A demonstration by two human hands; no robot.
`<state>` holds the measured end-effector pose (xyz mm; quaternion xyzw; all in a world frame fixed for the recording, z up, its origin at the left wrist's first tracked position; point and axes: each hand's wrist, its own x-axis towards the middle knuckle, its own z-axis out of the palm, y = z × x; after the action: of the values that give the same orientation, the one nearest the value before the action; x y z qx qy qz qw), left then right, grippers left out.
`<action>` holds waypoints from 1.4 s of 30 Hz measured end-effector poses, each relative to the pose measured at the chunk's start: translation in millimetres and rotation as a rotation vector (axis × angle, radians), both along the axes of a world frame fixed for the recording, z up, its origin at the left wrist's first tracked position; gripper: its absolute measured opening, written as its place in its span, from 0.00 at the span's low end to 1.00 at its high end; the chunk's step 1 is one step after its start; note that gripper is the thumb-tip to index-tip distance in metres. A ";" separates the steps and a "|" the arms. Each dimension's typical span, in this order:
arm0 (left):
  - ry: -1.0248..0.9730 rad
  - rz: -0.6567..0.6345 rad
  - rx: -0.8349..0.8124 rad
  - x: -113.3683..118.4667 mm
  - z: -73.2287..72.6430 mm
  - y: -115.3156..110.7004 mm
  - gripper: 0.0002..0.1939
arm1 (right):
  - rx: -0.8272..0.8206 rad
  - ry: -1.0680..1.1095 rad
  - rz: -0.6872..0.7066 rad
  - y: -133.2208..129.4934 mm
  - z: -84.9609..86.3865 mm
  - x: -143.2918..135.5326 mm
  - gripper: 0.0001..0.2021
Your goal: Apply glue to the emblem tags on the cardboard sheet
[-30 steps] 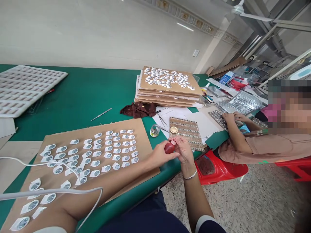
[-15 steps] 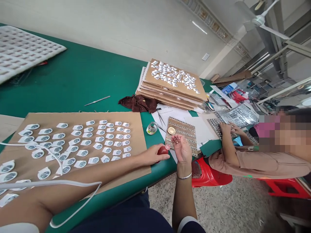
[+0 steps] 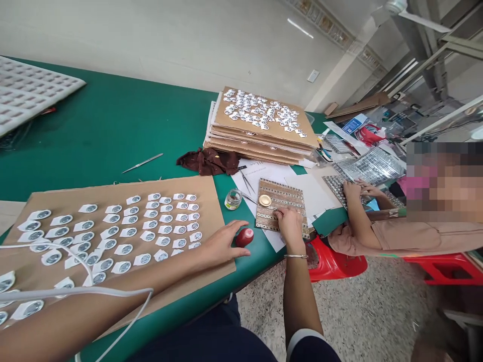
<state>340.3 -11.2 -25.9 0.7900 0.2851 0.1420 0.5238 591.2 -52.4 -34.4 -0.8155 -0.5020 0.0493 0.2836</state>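
Observation:
On the green table, a dark red rounded object with a pale pink end [image 3: 244,237] lies beside my left hand [image 3: 221,245]. The thumb and fingers of that hand are spread apart around its near side, apparently not gripping it. My right hand [image 3: 292,226] is over the brown board with rows of small ring-shaped pieces [image 3: 281,193]. Its fingertips are drawn together at the board's surface; whatever they pinch is too small to make out. A round gold-coloured dish [image 3: 264,200] sits on the board, just left of those fingertips.
A small glass jar [image 3: 233,199] and tweezers [image 3: 247,182] are near the board. Cardboard [image 3: 211,201] with many white-tabbed round pieces lies at left. Behind are a brown cloth [image 3: 209,162] and stacked cardboard [image 3: 260,140]. A white cable [image 3: 113,291] crosses my left arm. A co-worker [image 3: 377,236] sits right.
My left hand has opened and let go of the red object, which now lies on the table. My right hand has turned from palm up and lowered its fingers onto the board.

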 end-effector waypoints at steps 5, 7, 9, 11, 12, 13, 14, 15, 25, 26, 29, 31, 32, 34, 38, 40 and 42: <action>0.016 0.097 -0.004 -23.8 9.0 7.7 0.26 | -0.061 -0.109 0.028 26.4 14.3 8.4 0.16; 0.003 0.136 0.025 -27.5 10.4 12.6 0.22 | -0.084 -0.113 0.089 48.8 17.6 1.5 0.16; -0.014 0.162 0.084 -26.9 10.4 18.8 0.18 | -0.126 -0.097 0.172 76.7 16.3 -9.9 0.14; -0.027 0.183 0.138 -23.7 9.3 26.8 0.14 | -0.175 -0.073 0.227 105.5 10.4 -23.3 0.13; -0.030 0.205 0.153 -21.5 8.5 31.7 0.12 | -0.197 -0.060 0.241 118.7 6.4 -29.8 0.14; -0.026 0.241 0.163 -19.1 7.6 37.0 0.11 | -0.216 -0.045 0.245 130.3 2.3 -35.6 0.16; -0.015 0.286 0.165 -16.4 6.6 42.7 0.10 | -0.231 -0.030 0.243 140.1 -1.6 -40.5 0.17; -0.002 0.336 0.155 -13.6 5.3 48.6 0.11 | -0.242 -0.013 0.237 147.9 -5.0 -44.3 0.17; 0.049 0.373 0.124 17.1 -13.9 82.5 0.31 | -0.070 0.312 0.224 151.8 -0.8 -27.5 0.08; 0.050 0.365 0.123 18.4 -14.7 83.6 0.30 | -0.034 0.372 0.233 148.3 1.9 -25.0 0.09; 0.052 0.340 0.116 19.9 -16.7 86.0 0.29 | 0.080 0.549 0.263 132.6 12.1 -23.7 0.13; 0.035 0.323 0.110 19.4 -18.6 86.3 0.29 | 0.158 0.637 0.283 116.5 20.6 -27.8 0.14; 0.017 0.311 0.115 18.6 -19.7 85.9 0.29 | 0.201 0.675 0.292 106.6 25.2 -30.7 0.14; -0.022 0.272 0.141 16.5 -21.8 83.9 0.29 | 0.306 0.759 0.316 84.3 34.4 -37.0 0.12; -0.046 0.207 0.218 12.8 -22.6 78.4 0.29 | 0.407 0.796 0.388 41.0 47.5 -47.2 0.07; -0.050 0.193 0.241 12.4 -21.3 76.4 0.29 | 0.419 0.745 0.428 26.8 50.6 -50.3 0.06; -0.052 0.191 0.251 12.8 -19.9 75.2 0.28 | 0.399 0.633 0.475 19.2 51.7 -52.0 0.07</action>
<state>353.1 64.0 -45.9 0.8147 0.3252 0.2462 0.4122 539.3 -33.2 17.3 -0.5516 -0.5638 0.2626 0.5558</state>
